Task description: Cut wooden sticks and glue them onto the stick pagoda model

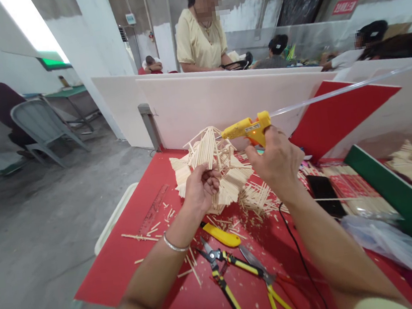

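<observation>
My left hand [200,189] is closed around a model built of thin wooden sticks [213,166], holding it tilted above the red table [128,254]. My right hand [276,162] grips a yellow hot glue gun [248,128] with a long clear glue stick [348,88] poking out behind it. The gun's nozzle points left and touches the top of the stick model. A silver bracelet [174,244] sits on my left wrist.
Loose sticks [259,195] litter the red table. Yellow-handled snips [220,273], pliers [261,273] and a yellow knife [221,235] lie near me, with a black phone [325,192], packs of sticks [353,191] and a plastic bag [385,240] to the right. A white partition [222,102] stands behind; a person stands beyond it.
</observation>
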A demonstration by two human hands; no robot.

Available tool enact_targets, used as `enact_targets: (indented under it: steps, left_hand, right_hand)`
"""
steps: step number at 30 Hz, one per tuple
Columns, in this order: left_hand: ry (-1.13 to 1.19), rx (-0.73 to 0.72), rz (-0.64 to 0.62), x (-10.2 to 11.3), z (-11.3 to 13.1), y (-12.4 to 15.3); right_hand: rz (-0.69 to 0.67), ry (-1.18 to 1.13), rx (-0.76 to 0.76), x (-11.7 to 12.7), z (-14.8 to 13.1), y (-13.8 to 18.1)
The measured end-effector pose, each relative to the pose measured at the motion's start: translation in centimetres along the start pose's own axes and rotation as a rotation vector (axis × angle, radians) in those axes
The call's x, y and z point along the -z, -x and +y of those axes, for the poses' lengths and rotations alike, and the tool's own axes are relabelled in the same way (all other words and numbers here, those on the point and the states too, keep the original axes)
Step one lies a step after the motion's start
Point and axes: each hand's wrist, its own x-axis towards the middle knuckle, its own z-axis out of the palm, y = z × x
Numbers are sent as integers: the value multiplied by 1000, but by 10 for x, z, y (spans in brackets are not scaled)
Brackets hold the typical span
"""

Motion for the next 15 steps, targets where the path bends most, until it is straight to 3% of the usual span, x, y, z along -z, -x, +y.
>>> enact_targets:
  steps: [15]
  left_hand:
    - [-19, -12, 16, 0, -1, -1]
  right_hand:
    - [-51, -31, -12, 2, -4, -4]
